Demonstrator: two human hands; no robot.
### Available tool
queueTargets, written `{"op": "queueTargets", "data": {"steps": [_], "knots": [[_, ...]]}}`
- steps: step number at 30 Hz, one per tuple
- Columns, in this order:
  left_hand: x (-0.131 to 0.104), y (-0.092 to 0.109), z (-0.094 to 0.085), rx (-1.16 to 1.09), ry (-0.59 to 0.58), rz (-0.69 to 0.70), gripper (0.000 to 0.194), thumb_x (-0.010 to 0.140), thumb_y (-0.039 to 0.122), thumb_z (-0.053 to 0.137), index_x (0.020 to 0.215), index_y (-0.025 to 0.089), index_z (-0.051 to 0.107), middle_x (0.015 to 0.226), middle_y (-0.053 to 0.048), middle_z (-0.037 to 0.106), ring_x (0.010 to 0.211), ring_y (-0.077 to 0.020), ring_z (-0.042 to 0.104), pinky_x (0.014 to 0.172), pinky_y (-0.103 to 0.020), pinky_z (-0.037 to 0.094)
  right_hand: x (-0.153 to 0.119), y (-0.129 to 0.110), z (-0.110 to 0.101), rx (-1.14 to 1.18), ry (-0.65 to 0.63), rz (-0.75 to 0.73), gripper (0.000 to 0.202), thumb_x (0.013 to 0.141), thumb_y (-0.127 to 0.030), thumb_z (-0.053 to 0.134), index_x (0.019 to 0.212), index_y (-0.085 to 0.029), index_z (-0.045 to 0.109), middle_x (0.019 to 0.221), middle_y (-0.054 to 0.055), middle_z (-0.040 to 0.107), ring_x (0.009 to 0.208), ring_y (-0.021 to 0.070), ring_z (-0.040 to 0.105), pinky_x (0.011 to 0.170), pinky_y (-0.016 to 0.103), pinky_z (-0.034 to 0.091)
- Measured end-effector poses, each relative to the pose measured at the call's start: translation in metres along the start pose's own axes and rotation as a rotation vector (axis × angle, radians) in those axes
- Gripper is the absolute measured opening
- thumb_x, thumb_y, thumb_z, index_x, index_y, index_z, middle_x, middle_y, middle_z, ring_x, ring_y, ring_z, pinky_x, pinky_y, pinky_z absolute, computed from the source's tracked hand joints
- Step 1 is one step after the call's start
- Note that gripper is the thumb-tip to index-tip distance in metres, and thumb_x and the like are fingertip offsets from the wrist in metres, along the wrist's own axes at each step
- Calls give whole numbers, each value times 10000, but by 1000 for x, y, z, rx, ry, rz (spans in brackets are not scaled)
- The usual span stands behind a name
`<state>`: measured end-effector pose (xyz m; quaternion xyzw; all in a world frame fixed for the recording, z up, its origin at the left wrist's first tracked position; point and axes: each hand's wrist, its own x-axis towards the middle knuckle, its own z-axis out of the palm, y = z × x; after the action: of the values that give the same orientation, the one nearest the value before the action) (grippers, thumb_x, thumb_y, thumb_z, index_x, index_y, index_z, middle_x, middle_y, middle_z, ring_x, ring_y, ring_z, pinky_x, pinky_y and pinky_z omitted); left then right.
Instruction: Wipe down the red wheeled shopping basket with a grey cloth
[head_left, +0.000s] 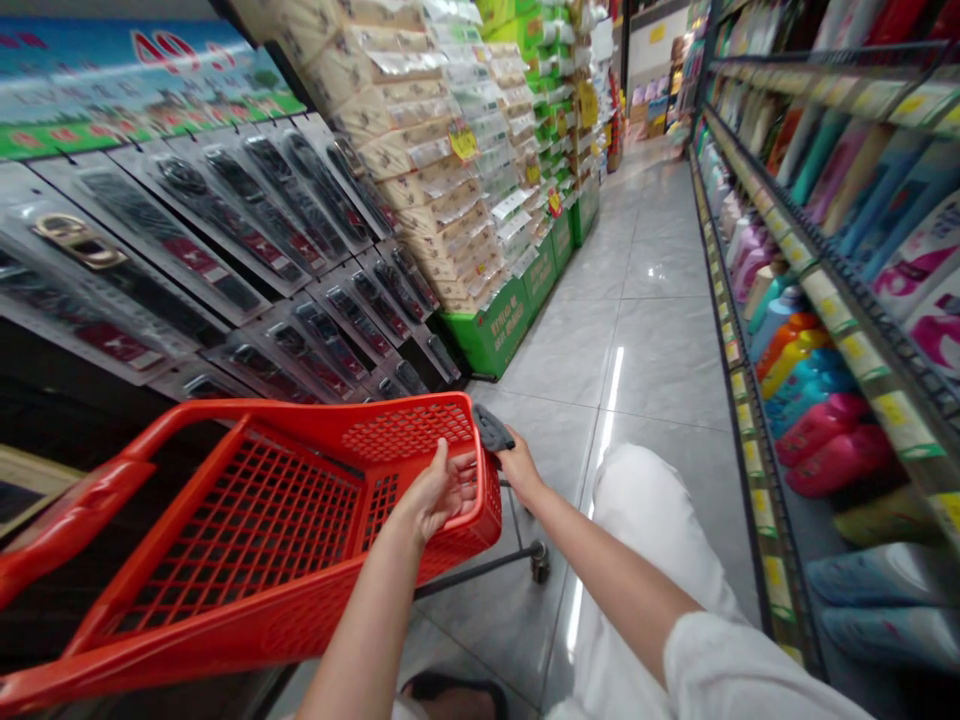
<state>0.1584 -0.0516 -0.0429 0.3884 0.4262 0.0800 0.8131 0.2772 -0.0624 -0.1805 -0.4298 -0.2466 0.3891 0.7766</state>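
A red plastic shopping cart [300,580] fills the lower left, its basket empty. My left hand [444,490] reaches over the cart's near end, palm up with its fingers spread, and holds nothing. Just to its right, my right hand [517,462] has its fingers wrapped on a dark grey cloth [491,428], which lies against the outside of the cart's end rim. Part of the cloth is hidden by the fingers.
Packaged belts [262,210] hang on a rack at the left. Stacked tissue packs [435,180] stand in green boxes [499,330] beyond. Shelves [825,290] of bottles line the right side. Tiled floor [637,250] runs between them.
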Motion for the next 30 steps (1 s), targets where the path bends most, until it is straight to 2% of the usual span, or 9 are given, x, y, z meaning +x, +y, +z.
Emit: {"op": "queueTargets", "data": {"steps": [3,8,14,16,19,22,24,26,30], "knots": [[2,1,1,0,-11,-5,715,953,618,171,1316,120,533,1066,-193,658,760,-209,688,607,-318,558,0,-2,0,-55,-20,-57,369,688,-263,582,1027,-202,715,1039,32,742,1058,209,635,983,343,477],[5,4,2,4,-2,-3,737,954,614,129,1328,115,520,1070,-205,659,782,-228,696,637,-351,565,-24,21,-12,-218,103,174,329,651,-218,520,916,-203,715,850,13,756,822,211,665,842,361,530],[12,4,5,56,27,7,753,949,628,125,1282,104,552,1008,-196,675,739,-219,688,614,-331,550,-28,3,-12,-38,18,16,321,722,-313,619,1012,-209,707,1058,43,744,996,214,660,951,357,496],[17,3,11,134,68,42,738,954,624,134,1220,111,593,962,-170,683,728,-210,678,617,-316,538,-23,4,-16,-55,33,30,306,718,-339,629,980,-203,713,1040,44,748,992,216,660,949,361,497],[15,5,21,415,126,248,566,962,561,321,1026,123,675,876,-117,696,781,-225,653,676,-306,511,-19,15,-25,-157,66,138,268,682,-335,632,896,-199,719,895,25,764,866,224,680,867,381,532],[-6,10,20,885,153,453,307,872,443,577,864,171,719,826,-95,711,907,-287,631,778,-316,464,-14,20,-30,-201,85,157,249,670,-338,641,862,-199,716,841,20,763,832,231,683,852,392,536],[-30,13,11,1168,165,461,291,771,441,698,946,213,744,905,-107,733,952,-321,640,816,-321,438,-10,14,-30,-170,105,104,270,697,-370,645,894,-197,713,925,38,764,903,234,682,892,385,524],[-52,10,-2,1329,227,429,324,776,495,672,940,226,746,946,-122,735,956,-334,652,835,-336,428,-6,6,-28,-114,93,24,306,728,-405,645,937,-191,707,1020,59,753,986,234,672,934,375,508],[-73,-7,-21,1538,480,386,383,825,565,558,661,227,634,680,-102,668,764,-309,649,755,-338,413,-13,11,-27,-222,75,15,276,744,-406,649,917,-198,704,998,61,752,982,240,675,942,389,502]]}}
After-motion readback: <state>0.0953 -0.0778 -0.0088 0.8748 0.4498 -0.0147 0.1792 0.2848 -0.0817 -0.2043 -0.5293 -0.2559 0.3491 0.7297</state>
